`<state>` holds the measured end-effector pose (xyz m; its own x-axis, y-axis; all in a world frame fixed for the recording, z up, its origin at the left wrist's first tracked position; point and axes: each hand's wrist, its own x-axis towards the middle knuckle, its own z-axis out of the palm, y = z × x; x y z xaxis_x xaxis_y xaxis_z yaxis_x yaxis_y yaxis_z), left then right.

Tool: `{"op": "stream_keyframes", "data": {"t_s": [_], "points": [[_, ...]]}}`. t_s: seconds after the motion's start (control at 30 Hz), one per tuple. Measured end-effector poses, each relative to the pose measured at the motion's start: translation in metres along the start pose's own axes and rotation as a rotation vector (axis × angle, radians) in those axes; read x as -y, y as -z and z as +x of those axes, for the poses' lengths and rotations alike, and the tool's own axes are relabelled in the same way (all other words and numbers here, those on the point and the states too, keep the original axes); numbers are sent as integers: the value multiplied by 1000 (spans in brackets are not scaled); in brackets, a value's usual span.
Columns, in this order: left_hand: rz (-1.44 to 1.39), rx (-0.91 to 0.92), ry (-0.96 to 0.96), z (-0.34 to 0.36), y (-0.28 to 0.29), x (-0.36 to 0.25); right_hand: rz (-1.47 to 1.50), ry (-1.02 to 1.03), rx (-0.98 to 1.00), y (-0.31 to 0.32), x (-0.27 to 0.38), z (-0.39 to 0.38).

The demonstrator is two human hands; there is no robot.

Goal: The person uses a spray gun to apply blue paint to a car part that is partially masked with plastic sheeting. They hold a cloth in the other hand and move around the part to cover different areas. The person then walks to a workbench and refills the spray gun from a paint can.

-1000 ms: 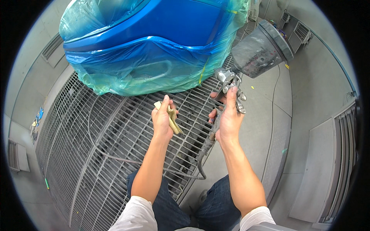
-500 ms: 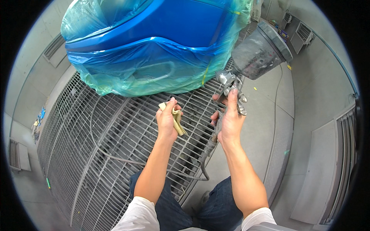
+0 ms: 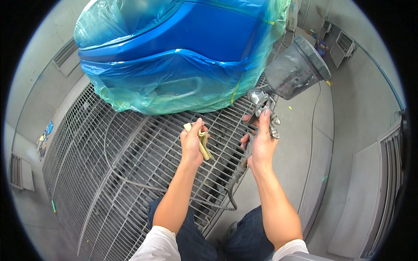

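Observation:
My left hand grips a folded pale-yellow cloth, thumb on top. To its right, my right hand is wrapped around a metal spray gun, which carries a grey, paint-smudged cup tilted toward the upper right. A dark hose runs from the gun's lower end down and across the floor grating. Beyond both hands is a large blue vehicle panel, partly wrapped in translucent green plastic sheeting.
Metal grating covers the floor beneath, beside a grey floor strip. Booth walls with vents curve along both sides. Small coloured items lie by the left wall, and a thin cable runs along the right.
Both hands, the cloth and the spray gun sit slightly lower in the picture, and the left hand also farther right. The panel and surroundings have likewise shifted down in view. Both grips are unchanged.

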<state>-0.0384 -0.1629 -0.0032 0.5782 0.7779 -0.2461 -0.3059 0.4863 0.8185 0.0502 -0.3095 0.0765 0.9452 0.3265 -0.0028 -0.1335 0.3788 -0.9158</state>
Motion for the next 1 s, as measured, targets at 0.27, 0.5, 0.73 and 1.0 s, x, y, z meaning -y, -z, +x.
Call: {"op": "stream_keyframes", "data": {"t_s": [0.27,0.5,0.73,1.0], "points": [[-16,17,-20,1,1,3,-12,2,12,0,-2,0],[-17,14,-4,1,0,3,-28,-6,14,-1,-2,-1],[4,27,-11,2,2,5,-38,-3,16,-1,-3,-2],[-15,1,-2,2,1,4,-39,-12,10,-1,-3,-1]]}}
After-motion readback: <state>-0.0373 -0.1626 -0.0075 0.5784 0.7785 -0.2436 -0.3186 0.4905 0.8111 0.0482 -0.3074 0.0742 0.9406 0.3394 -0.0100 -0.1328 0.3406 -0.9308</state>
